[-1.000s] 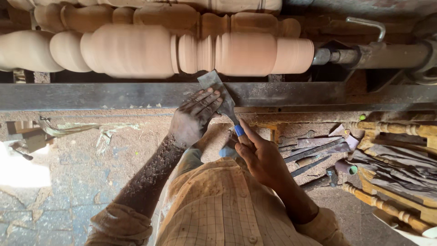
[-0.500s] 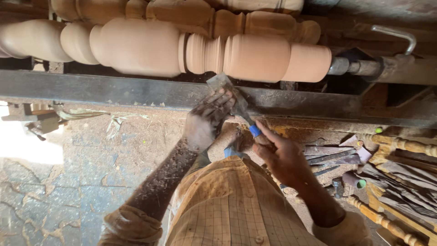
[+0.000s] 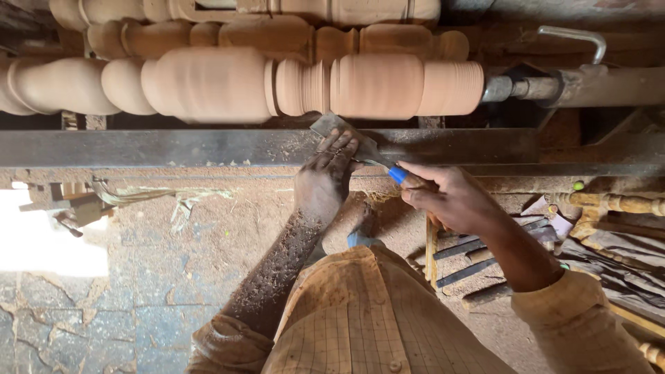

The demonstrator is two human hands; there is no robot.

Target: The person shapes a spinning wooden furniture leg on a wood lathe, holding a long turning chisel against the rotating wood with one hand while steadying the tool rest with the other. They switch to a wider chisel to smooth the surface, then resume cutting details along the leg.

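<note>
The floor here is worn, cracked stone under a layer of reddish sawdust, and across it runs a long dark steel rail (image 3: 173, 147) flecked with chips, serving as the rest in front of the lathe. Just behind the rail lies the pale turned wooden spindle (image 3: 228, 84), a row of bulbs, beads and a long barrel, held at its right end by a grey metal centre shaft (image 3: 526, 88); more finished spindles are stacked behind it. The flat grey steel chisel with a blue band at its handle (image 3: 350, 138) lies slanting over the rail, its broad blade tip touching or just short of the groove between bead and barrel. The left hand (image 3: 324, 181), dusted with shavings up the forearm, presses its fingers down on the blade against the rail; the right hand (image 3: 450, 199) is wrapped tight around the handle behind the blue band. The chisel looks stiff, fairly heavy and sharp at the tip, best held just so: handle in one fist, blade pinned low. The spindle looks solid and hard, its dusty curves slippery. Spare dark tools (image 3: 478, 260) lie on the floor to the right.
</note>
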